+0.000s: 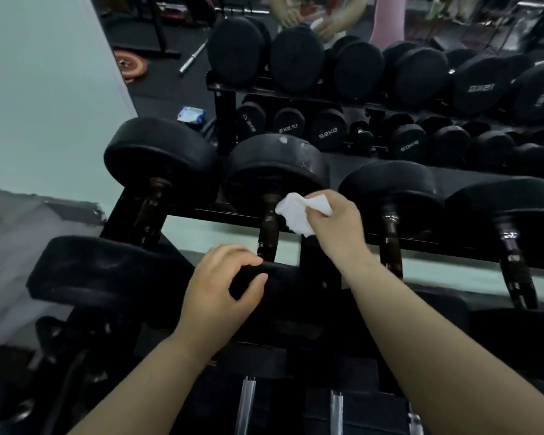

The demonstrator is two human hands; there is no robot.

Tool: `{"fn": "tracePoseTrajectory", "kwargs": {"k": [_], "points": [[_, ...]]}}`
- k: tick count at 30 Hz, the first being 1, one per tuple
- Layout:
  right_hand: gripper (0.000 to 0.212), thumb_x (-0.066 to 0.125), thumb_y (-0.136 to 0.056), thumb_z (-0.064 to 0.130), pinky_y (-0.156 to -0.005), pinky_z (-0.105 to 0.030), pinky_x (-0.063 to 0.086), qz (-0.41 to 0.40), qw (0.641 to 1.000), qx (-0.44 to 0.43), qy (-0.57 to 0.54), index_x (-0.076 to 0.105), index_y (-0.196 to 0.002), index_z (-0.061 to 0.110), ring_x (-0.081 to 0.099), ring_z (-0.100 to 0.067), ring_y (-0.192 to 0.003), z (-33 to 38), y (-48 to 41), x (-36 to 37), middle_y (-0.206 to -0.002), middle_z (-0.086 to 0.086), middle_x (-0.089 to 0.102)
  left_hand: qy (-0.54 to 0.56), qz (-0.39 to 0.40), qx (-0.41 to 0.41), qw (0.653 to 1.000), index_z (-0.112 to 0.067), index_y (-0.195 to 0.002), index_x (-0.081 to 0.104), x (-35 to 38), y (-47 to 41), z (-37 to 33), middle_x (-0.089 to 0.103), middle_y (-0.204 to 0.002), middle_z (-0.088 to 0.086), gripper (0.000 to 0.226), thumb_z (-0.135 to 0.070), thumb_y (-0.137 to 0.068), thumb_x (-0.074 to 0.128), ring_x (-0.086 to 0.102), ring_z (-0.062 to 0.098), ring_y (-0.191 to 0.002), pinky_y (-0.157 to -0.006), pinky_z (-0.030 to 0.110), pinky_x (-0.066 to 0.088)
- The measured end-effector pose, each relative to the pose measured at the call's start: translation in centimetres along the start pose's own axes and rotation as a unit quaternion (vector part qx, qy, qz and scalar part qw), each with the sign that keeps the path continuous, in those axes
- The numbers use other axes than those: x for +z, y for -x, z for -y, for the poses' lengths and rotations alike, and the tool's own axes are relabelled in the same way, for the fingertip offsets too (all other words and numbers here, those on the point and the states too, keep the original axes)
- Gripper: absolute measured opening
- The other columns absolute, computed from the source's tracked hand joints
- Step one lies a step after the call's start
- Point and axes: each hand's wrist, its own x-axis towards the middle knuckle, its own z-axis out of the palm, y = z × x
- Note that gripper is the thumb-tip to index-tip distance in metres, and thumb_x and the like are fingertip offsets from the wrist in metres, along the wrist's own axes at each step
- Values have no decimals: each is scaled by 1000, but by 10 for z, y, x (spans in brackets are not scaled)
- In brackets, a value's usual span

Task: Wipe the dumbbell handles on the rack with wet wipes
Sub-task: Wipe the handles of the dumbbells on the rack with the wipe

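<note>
Several black dumbbells lie side by side on the top tier of a black rack (201, 211). The second from the left has a dark brown handle (269, 227) running from its far head (275, 171) towards me. My right hand (333, 221) pinches a crumpled white wet wipe (296, 215), which touches the right side of that handle near the far head. My left hand (223, 287) rests curled over the near head (283, 277) of the same dumbbell, fingers on its top edge.
A mirror behind the rack reflects the dumbbells, a blue-and-white wipes pack (191, 115) on the floor and my own hands. Neighbouring handles stand left (150, 211) and right (390, 237). A pale wall (44, 89) is on the left.
</note>
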Motion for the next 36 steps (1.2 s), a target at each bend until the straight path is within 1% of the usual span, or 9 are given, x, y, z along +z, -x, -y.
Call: {"fn": "tracePoseTrajectory", "kwargs": {"k": [3, 8, 12, 16, 21, 23, 28, 32, 36], "points": [[18, 52, -79, -2, -69, -6, 37, -39, 989, -124, 68, 66, -89, 3, 53, -15, -86, -1, -11, 19, -90, -2, 58, 15, -1, -8, 1000, -31, -90, 55, 1, 0, 3, 44, -91, -30, 20, -40, -74, 48, 41, -19, -94, -91, -1, 29], [23, 51, -72, 10, -80, -28, 48, 158, 899, -304, 271, 71, -83, 5, 68, -30, -86, -16, -18, 39, -90, -15, 72, 17, -4, 15, 1000, -33, -93, 52, 2, 0, 10, 48, -92, -28, 19, -38, -74, 50, 38, -26, -99, -91, -1, 30], [28, 40, -87, -5, -101, -15, 22, 341, 800, -331, 367, 56, -109, -12, 54, -37, -116, -6, -16, 31, -119, -30, 56, 17, 36, 48, 998, -34, -97, 52, -6, -3, 18, 48, -105, -18, 21, -38, -77, 50, 41, -19, -101, -95, 4, 30], [23, 48, -84, 7, -98, -12, 26, 379, 822, -298, 302, 67, -86, -6, 51, -27, -108, -18, -15, 21, -100, -27, 67, 23, 32, 93, 995, -27, -99, 54, -7, -7, 26, 51, -103, -12, 22, -31, -78, 52, 49, -1, -96, -92, 9, 36], [45, 50, -68, -10, -102, -23, 36, 297, 858, -242, 342, 65, -108, 5, 55, -30, -118, -16, -38, 23, -122, -14, 61, 53, -10, 117, 992, -24, -97, 56, -1, -7, 32, 53, -99, -9, 21, -23, -76, 54, 53, 2, -91, -85, 13, 41], [40, 57, -57, -6, -89, -23, 44, 300, 841, -285, 349, 71, -93, 4, 65, -31, -101, -17, -27, 23, -105, -14, 70, 59, -10, 118, 991, -24, -96, 56, -1, -6, 33, 54, -99, -11, 21, -23, -76, 54, 53, 2, -91, -84, 13, 42], [31, 43, -80, 14, -95, -21, 34, 385, 755, -365, 384, 71, -86, 3, 62, -32, -107, -20, -19, 17, -104, -13, 70, 65, -10, 114, 991, -24, -96, 57, -1, -6, 33, 54, -100, -11, 21, -25, -76, 55, 54, 3, -92, -85, 13, 43], [32, 44, -72, -5, -91, -36, 47, 314, 801, -312, 403, 68, -93, 0, 58, -29, -111, -2, -40, 30, -108, -14, 67, 78, -16, 89, 993, -24, -93, 56, -1, -6, 32, 55, -98, -10, 20, -26, -73, 56, 53, 1, -90, -87, 9, 41], [23, 51, -71, 0, -82, -25, 49, 379, 829, -266, 313, 70, -84, 0, 65, -28, -97, -13, -21, 27, -99, -16, 69, 87, -17, 81, 993, -25, -92, 56, -2, -6, 33, 55, -97, -12, 20, -27, -72, 57, 52, -3, -90, -88, 7, 39]]}}
